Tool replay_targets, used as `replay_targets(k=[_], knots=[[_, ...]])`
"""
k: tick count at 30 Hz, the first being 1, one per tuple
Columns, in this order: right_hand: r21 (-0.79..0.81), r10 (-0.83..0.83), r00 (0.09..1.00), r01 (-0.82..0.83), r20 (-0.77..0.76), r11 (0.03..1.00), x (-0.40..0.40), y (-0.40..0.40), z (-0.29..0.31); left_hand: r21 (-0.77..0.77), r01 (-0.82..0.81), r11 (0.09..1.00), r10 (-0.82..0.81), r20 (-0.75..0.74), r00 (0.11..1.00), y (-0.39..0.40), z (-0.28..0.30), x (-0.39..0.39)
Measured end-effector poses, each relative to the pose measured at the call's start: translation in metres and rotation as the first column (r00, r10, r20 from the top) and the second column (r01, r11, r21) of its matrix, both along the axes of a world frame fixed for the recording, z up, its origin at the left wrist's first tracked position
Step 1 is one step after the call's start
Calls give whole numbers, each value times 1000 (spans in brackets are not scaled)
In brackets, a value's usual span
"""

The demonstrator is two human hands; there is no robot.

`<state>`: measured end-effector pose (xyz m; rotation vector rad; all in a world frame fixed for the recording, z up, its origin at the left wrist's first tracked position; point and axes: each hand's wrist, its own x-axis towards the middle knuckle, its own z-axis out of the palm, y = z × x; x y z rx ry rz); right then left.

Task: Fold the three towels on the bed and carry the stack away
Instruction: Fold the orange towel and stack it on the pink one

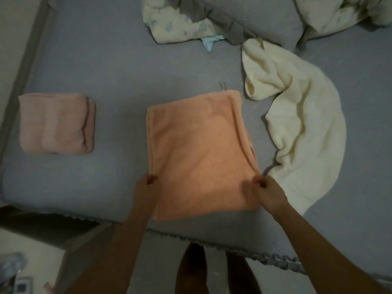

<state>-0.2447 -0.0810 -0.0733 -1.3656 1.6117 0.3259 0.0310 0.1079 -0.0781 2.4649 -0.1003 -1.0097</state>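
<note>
Both hands pinch the near corners of the orange towel (pixel 199 153) on the bed (pixel 118 81): left hand (pixel 146 187), right hand (pixel 267 192). Lifting unevenly could splay its stacked layers or drag the unfolded cream towel (pixel 301 115) just beside it.

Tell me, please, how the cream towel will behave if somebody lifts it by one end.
The cream towel lies crumpled in a loose curve on the bed, so it is probably floppy and would hang and unfold. Its thick, fluffy look suggests that it is soft, unlikely to slip from fingers.
</note>
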Motion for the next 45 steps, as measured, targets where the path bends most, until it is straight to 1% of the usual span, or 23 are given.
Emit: replay_targets(k=[2,4,6,9,14,16,18,19,21,22,23,24,27,29,31,33,34,35,36,38,41,43,45], knots=[[-76,2,1000,-1,16,997,16,-12,-2,-50,0,999,2,41,999,-24,-7,20],[-145,35,998,-27,54,989,33,-26,-4,-128,-38,991,41,19,999,-52,-15,43],[-210,29,992,-4,121,978,51,-41,-6,-152,-77,985,76,-7,997,-81,-23,67],[-280,-33,980,88,195,956,78,-63,-12,-166,-48,985,63,86,994,-111,-38,97],[-336,49,985,10,168,942,119,-87,-13,-151,49,987,-13,227,974,-136,-39,121],[-382,68,988,-11,136,924,121,-85,-11,-203,-18,979,75,276,958,-125,-34,123],[-363,48,995,-12,93,932,112,-78,-10,-255,-101,962,170,264,950,-105,-31,121],[-318,52,998,-34,48,947,106,-74,-9,-256,-101,961,158,210,965,-96,-31,118],[-190,111,993,-117,-42,975,98,-66,-8,-163,25,986,-9,100,995,-84,-36,112],[-143,124,992,-128,-35,981,96,-63,-7,-110,109,988,-100,89,991,-81,-38,111],[-124,117,993,-117,-6,985,96,-62,-6,-87,151,985,-143,94,985,-84,-40,113],[-134,99,995,-94,28,986,99,-64,-4,-97,134,986,-125,99,987,-88,-42,116],[-264,12,989,29,151,964,115,-78,0,-193,-8,981,21,67,998,-108,-44,129],[-275,-78,961,153,264,949,129,-92,0,-208,21,978,-8,60,998,-120,-47,137],[-225,-140,921,233,362,946,140,-104,-1,-209,84,974,-61,116,991,-129,-45,144],[-180,-115,884,217,453,960,145,-112,0,-271,94,958,-43,190,981,-135,-42,152],[-182,-80,881,183,466,966,144,-116,-2,-312,74,947,-9,205,979,-137,-39,156],[-201,-42,897,144,440,969,141,-121,-6,-348,46,936,26,199,980,-139,-38,159],[-238,9,930,85,367,968,138,-128,-11,-372,22,928,47,176,983,-140,-38,161],[-345,126,979,-64,159,936,135,-138,-17,-367,-10,930,54,110,992,-140,-42,162],[-499,164,986,-128,29,857,140,-142,-17,-323,-44,945,56,29,998,-133,-53,159],[-460,114,993,-110,-18,881,145,-141,-17,-353,-69,933,72,-5,997,-126,-58,157],[-341,76,996,-86,-44,936,148,-140,-20,-386,-42,922,45,-1,999,-123,-58,154]])
